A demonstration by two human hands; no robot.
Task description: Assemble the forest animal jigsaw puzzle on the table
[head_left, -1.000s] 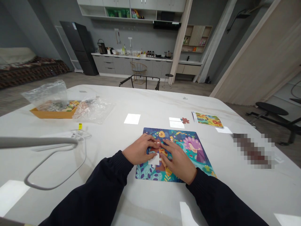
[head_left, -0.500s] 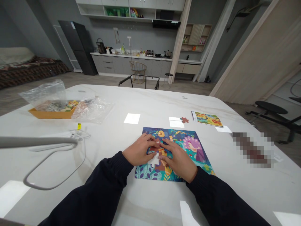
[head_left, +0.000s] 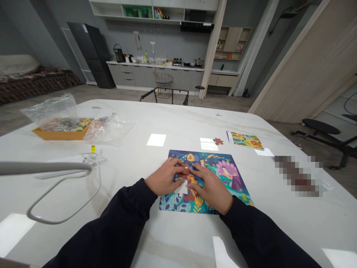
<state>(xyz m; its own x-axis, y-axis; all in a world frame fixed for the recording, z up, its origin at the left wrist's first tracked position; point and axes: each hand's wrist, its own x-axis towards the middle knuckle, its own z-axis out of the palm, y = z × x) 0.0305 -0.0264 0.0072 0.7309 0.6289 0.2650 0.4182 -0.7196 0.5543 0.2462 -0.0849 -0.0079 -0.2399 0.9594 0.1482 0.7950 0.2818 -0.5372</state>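
At the far left, a yellow box [head_left: 60,134] sits with clear plastic [head_left: 108,128] over and beside it. A grey cable [head_left: 63,222] loops nearer, on the left. Right of it, the left hand [head_left: 167,178] rests on the left part of the puzzle [head_left: 227,169], at the table's near middle, thumb beside a white gap [head_left: 182,188]. The right hand [head_left: 212,189] faces it, fingers moderately spread; the 2 hands' fingertips nearly meet at a brown patch. Whether either grips a piece, I cannot tell. Farther right lie 1 loose piece [head_left: 219,141] and a booklet [head_left: 247,141].
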